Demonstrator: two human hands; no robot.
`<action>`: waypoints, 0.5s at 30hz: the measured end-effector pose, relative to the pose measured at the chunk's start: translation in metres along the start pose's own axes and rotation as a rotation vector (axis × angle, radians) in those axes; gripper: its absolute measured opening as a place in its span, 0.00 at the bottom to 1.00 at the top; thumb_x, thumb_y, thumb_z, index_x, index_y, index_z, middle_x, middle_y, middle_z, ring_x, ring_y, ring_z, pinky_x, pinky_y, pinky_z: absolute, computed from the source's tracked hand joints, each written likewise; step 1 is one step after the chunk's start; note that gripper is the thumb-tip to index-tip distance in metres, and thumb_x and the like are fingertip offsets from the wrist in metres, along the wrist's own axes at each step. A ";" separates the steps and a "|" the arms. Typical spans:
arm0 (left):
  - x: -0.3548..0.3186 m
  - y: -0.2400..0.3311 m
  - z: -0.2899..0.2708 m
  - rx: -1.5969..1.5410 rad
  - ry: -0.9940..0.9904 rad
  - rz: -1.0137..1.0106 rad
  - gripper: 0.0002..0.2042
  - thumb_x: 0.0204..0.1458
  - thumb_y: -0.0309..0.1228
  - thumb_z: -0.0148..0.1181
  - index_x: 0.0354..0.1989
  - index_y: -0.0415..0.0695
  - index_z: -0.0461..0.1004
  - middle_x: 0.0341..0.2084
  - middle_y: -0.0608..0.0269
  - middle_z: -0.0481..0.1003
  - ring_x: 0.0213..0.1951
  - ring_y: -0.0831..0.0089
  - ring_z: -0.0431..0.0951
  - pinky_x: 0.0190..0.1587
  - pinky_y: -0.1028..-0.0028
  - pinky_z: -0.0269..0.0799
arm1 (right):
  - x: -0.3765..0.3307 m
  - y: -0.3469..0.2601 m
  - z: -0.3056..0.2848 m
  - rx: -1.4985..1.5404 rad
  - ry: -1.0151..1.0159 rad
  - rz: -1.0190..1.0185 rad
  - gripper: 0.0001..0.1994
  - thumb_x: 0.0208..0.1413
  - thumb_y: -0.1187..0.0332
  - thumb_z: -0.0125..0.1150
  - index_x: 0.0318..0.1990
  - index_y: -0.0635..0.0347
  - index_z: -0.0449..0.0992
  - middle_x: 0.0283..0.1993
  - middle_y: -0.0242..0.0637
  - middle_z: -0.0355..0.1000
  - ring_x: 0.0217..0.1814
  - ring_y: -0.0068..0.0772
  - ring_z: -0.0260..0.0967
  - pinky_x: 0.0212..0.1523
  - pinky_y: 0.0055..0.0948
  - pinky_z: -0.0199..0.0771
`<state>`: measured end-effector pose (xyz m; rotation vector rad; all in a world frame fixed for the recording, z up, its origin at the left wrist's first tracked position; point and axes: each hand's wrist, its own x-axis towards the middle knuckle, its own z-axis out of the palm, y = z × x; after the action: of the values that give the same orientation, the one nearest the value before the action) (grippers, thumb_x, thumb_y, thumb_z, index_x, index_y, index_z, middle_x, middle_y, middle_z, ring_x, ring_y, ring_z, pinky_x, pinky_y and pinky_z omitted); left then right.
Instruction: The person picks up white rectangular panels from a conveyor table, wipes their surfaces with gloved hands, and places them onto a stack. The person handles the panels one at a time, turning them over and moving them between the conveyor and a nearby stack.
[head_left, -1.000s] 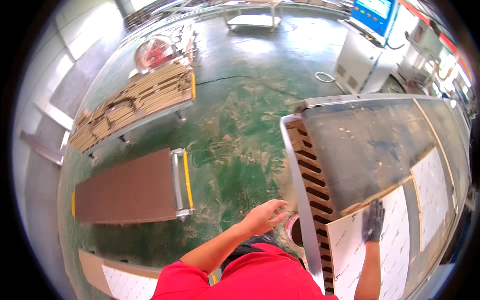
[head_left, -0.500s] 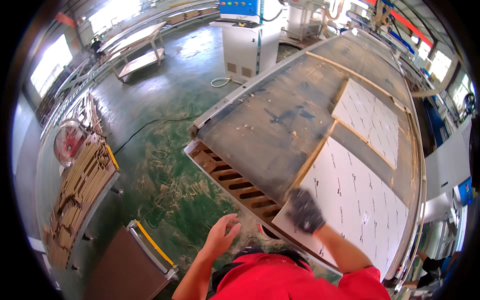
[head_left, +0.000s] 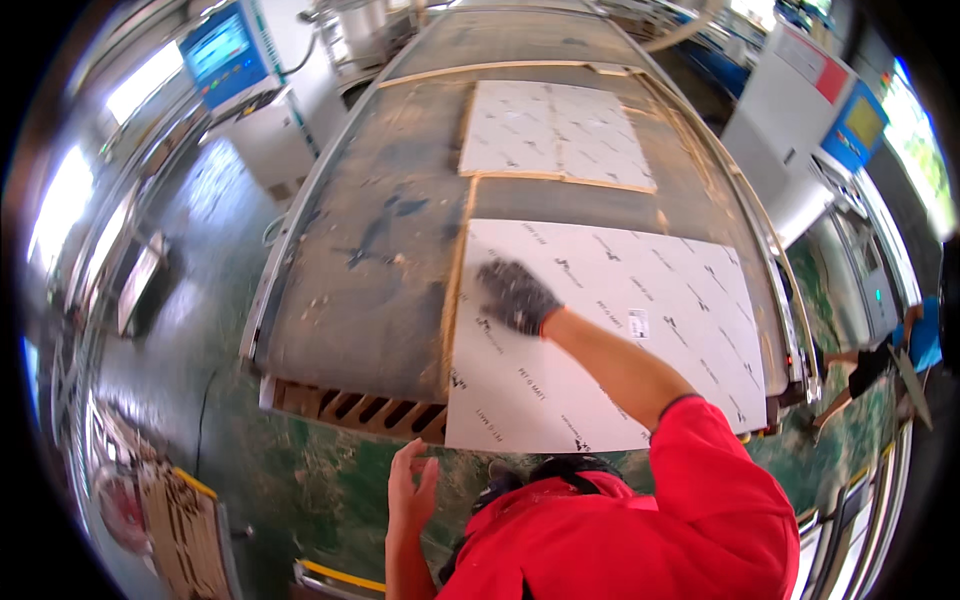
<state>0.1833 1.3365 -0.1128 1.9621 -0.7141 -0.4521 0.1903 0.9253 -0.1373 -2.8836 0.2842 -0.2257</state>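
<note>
A white printed panel [head_left: 640,390] lies flat at the near end of a long machine table [head_left: 330,320]. My right hand [head_left: 518,297], in a dark glove, is over the panel's left part, palm down with its fingers spread. Whether the palm presses on the surface is hard to tell. Just off the table's near edge, my bare left hand [head_left: 410,490] is raised with nothing in it, the fingers loosely bent and apart from the thumb. Farther up the table lies a second white panel [head_left: 555,130], with a seam down its middle.
Brown strips [head_left: 458,290] and dust lie along the panels' edges. A slotted brown board [head_left: 350,408] shows at the table's near left end. Control cabinets [head_left: 265,140] flank the table. A person in blue [head_left: 925,335] is at the far right; stacked strips [head_left: 185,530] lie at lower left.
My view has turned to the right, toward the length of the table. My right hand has slid away from the panel's near corner, farther up its left side. My left hand remains empty.
</note>
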 end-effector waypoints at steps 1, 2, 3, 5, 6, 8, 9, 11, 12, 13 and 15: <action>0.003 0.006 0.000 0.007 -0.007 0.016 0.18 0.61 0.28 0.58 0.60 0.39 0.68 0.49 0.56 0.74 0.41 0.68 0.77 0.47 0.68 0.73 | 0.005 0.037 -0.014 -0.111 0.059 0.098 0.32 0.66 0.47 0.45 0.71 0.58 0.58 0.75 0.46 0.55 0.78 0.46 0.47 0.77 0.42 0.41; 0.006 0.010 0.002 0.012 -0.014 0.009 0.18 0.62 0.28 0.57 0.60 0.39 0.68 0.49 0.56 0.73 0.42 0.68 0.77 0.47 0.68 0.73 | -0.002 0.092 -0.014 -0.115 0.177 0.288 0.32 0.65 0.48 0.44 0.70 0.58 0.60 0.74 0.47 0.56 0.77 0.47 0.49 0.76 0.43 0.43; 0.007 0.012 0.004 0.018 -0.015 -0.002 0.18 0.62 0.28 0.56 0.60 0.39 0.68 0.49 0.56 0.73 0.42 0.68 0.76 0.47 0.68 0.72 | -0.013 0.141 -0.016 -0.215 0.264 0.433 0.31 0.65 0.48 0.45 0.69 0.57 0.61 0.74 0.47 0.57 0.77 0.47 0.49 0.76 0.45 0.43; -0.001 0.001 0.005 0.027 0.016 -0.078 0.18 0.63 0.28 0.55 0.60 0.39 0.67 0.50 0.56 0.73 0.43 0.69 0.75 0.47 0.67 0.72 | -0.043 0.182 -0.037 -0.234 0.217 0.642 0.31 0.65 0.46 0.45 0.69 0.56 0.62 0.74 0.46 0.56 0.77 0.48 0.48 0.75 0.49 0.43; -0.006 -0.006 0.007 0.027 0.032 -0.125 0.18 0.63 0.28 0.55 0.60 0.39 0.67 0.50 0.57 0.72 0.43 0.69 0.75 0.47 0.67 0.72 | -0.065 0.193 -0.043 -0.238 0.229 0.651 0.32 0.65 0.46 0.44 0.69 0.57 0.62 0.75 0.45 0.55 0.78 0.47 0.47 0.76 0.49 0.42; -0.007 -0.007 0.015 0.012 0.049 -0.202 0.17 0.64 0.28 0.54 0.60 0.40 0.67 0.51 0.57 0.72 0.46 0.69 0.74 0.50 0.68 0.70 | -0.113 0.218 -0.052 -0.253 0.245 0.710 0.32 0.65 0.46 0.43 0.70 0.58 0.61 0.75 0.44 0.55 0.79 0.48 0.46 0.77 0.49 0.40; -0.005 -0.001 0.016 0.002 0.052 -0.230 0.17 0.65 0.28 0.53 0.60 0.40 0.67 0.52 0.57 0.72 0.49 0.68 0.73 0.53 0.68 0.69 | -0.136 0.231 -0.058 -0.258 0.251 0.760 0.32 0.65 0.46 0.43 0.70 0.58 0.60 0.75 0.43 0.54 0.79 0.48 0.46 0.77 0.49 0.40; -0.003 0.006 0.027 -0.019 0.056 -0.239 0.16 0.65 0.28 0.53 0.60 0.40 0.67 0.52 0.57 0.72 0.52 0.68 0.73 0.56 0.69 0.68 | -0.198 0.274 -0.066 -0.320 0.308 0.857 0.32 0.65 0.47 0.45 0.70 0.58 0.61 0.76 0.46 0.53 0.79 0.49 0.46 0.75 0.50 0.43; 0.004 0.008 0.031 -0.023 0.053 -0.214 0.16 0.65 0.28 0.53 0.60 0.40 0.67 0.52 0.57 0.72 0.52 0.68 0.72 0.56 0.70 0.68 | -0.228 0.293 -0.076 -0.347 0.286 0.957 0.33 0.65 0.46 0.45 0.70 0.58 0.60 0.76 0.46 0.52 0.79 0.49 0.45 0.76 0.51 0.42; 0.011 0.011 0.037 -0.032 0.062 -0.183 0.16 0.65 0.28 0.53 0.60 0.39 0.67 0.52 0.58 0.72 0.52 0.68 0.72 0.56 0.70 0.68 | -0.252 0.308 -0.089 -0.374 0.273 1.048 0.34 0.65 0.45 0.44 0.71 0.57 0.59 0.77 0.45 0.51 0.79 0.49 0.45 0.76 0.51 0.41; 0.026 0.017 0.051 0.007 0.090 -0.188 0.16 0.65 0.28 0.53 0.59 0.39 0.67 0.52 0.58 0.71 0.53 0.68 0.72 0.56 0.69 0.67 | -0.295 0.331 -0.104 -0.277 0.300 1.188 0.34 0.65 0.45 0.43 0.72 0.56 0.57 0.77 0.43 0.50 0.80 0.47 0.42 0.77 0.51 0.38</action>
<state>0.1687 1.2800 -0.1222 2.0518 -0.4764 -0.4711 -0.1710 0.6488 -0.1567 -2.3541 2.0549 -0.3874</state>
